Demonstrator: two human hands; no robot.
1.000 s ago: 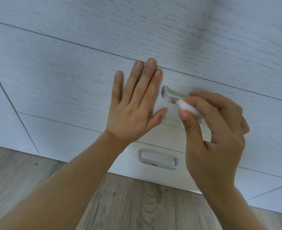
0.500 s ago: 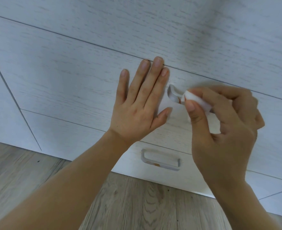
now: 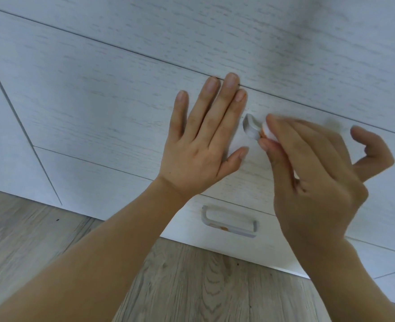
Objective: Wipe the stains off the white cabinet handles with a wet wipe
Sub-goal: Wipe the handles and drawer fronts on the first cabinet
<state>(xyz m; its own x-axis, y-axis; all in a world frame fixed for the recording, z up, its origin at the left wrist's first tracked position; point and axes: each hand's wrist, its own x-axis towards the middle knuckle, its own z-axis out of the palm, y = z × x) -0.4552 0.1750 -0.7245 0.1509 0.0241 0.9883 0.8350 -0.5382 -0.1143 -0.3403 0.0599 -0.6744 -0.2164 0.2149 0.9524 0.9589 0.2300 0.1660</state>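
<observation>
White wet wipe, with an orange smear on it, is pinched between my right hand's thumb and forefinger, pressed on the upper handle just left of my fingertips. Only that handle's left end shows, so can't tell its long axis. Two handles total; the lower handle runs left-right below my wrists, orange stain on it. Left hand lies flat, fingers straight, on the drawer front.

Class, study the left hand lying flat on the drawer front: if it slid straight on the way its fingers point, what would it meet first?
Probably the seam above the drawer front; the left hand's fingertips already reach it. Beyond it, only another flat panel.
</observation>
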